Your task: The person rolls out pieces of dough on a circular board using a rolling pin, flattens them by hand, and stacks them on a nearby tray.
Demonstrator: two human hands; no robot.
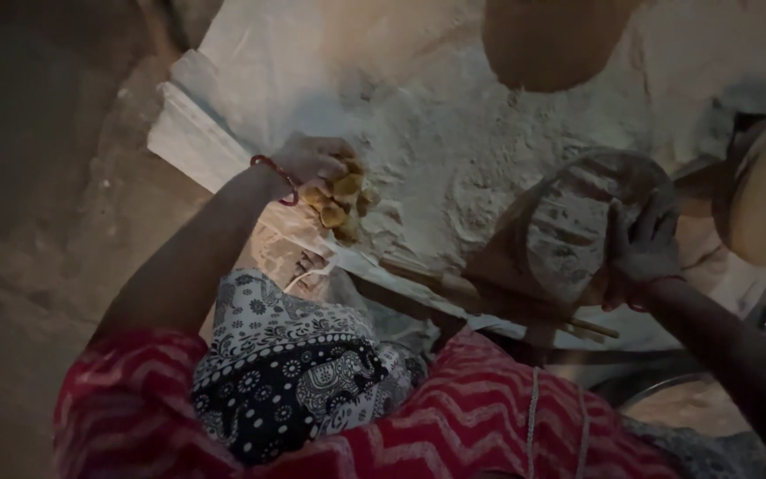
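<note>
The left hand (312,164) clenched a wad of yellowish dough (340,200), pressing it over the flour-dusted white cloth (454,133), probably to coat it. Right of that dough, the right hand (642,253) lay flat against 1 round floured board (578,226), bracing it atilt; a wooden rolling pin (489,297) lay just below the board.
</note>
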